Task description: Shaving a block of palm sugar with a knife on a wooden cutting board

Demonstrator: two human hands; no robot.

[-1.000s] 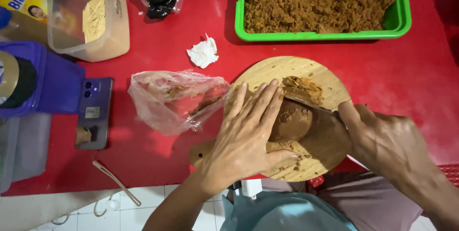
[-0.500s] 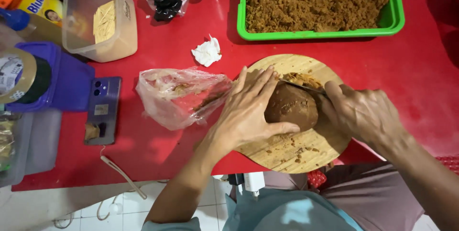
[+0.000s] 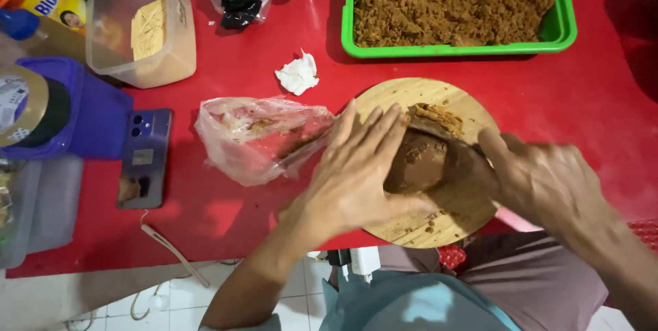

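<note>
A brown lump of dough-like paste (image 3: 419, 161) lies on a round wooden board (image 3: 404, 101) on the red table. My left hand (image 3: 356, 170) is laid flat against its left side, fingers together and pointing away from me. My right hand (image 3: 541, 180) presses against the lump's right side, blurred by motion. Crumbs of the same brown mix (image 3: 439, 117) sit at the board's far edge. Whether either hand grips the lump or only presses on it does not show clearly.
A crumpled clear plastic bag (image 3: 257, 140) with brown smears lies left of the board. A green tray (image 3: 558, 29) of brown crumbly mix stands behind. A white tissue (image 3: 297, 74), a clear lidded box (image 3: 140, 26), a purple phone (image 3: 144, 160), a tape roll (image 3: 20, 105) and a cable (image 3: 171, 252) lie left.
Both hands have closed in around the brown lump and shaped it rounder. The right hand has slid up along its side. The view has shifted a little.
</note>
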